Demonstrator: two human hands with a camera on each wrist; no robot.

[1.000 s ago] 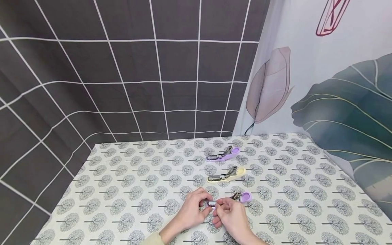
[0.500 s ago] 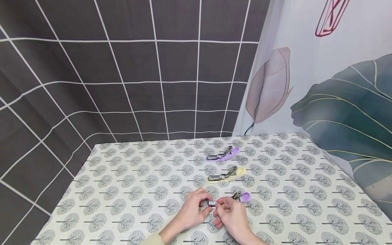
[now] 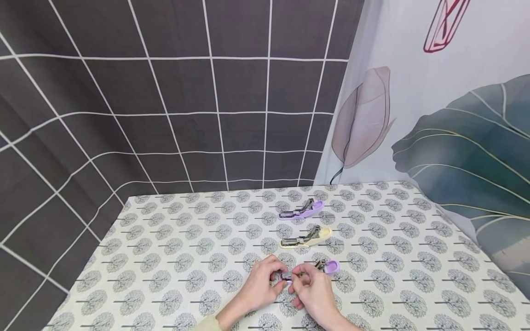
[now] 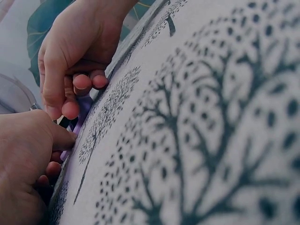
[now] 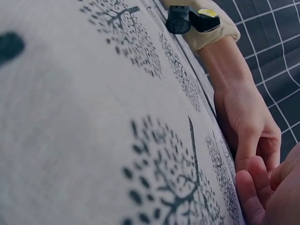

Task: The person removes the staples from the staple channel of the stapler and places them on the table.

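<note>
The nearest purple stapler (image 3: 332,266) lies opened out on the table, its metal parts exposed and its middle hidden behind fingers. At its front end my left hand (image 3: 262,280) grips the base between thumb and fingers. My right hand (image 3: 313,289) reaches over the stapler's middle, thumb and forefinger pinching at a small silver metal piece (image 3: 286,276) in its front part. I cannot tell whether this piece is loose or part of the stapler. In the left wrist view, the fingertips of the right hand (image 4: 77,61) meet close beside the left thumb, with the purple base (image 4: 83,112) just below.
Beyond the hands lies a cream stapler (image 3: 306,238), also opened out, and farther back another purple stapler (image 3: 301,211). A tree-patterned cloth (image 3: 186,257) covers the table. Dark gridded fabric (image 3: 174,92) hangs behind it and a leaf-printed curtain (image 3: 468,151) stands at the right.
My right fingertips have shifted slightly at the silver piece, which shows a duller face now. My left hand keeps its place on the purple stapler.
</note>
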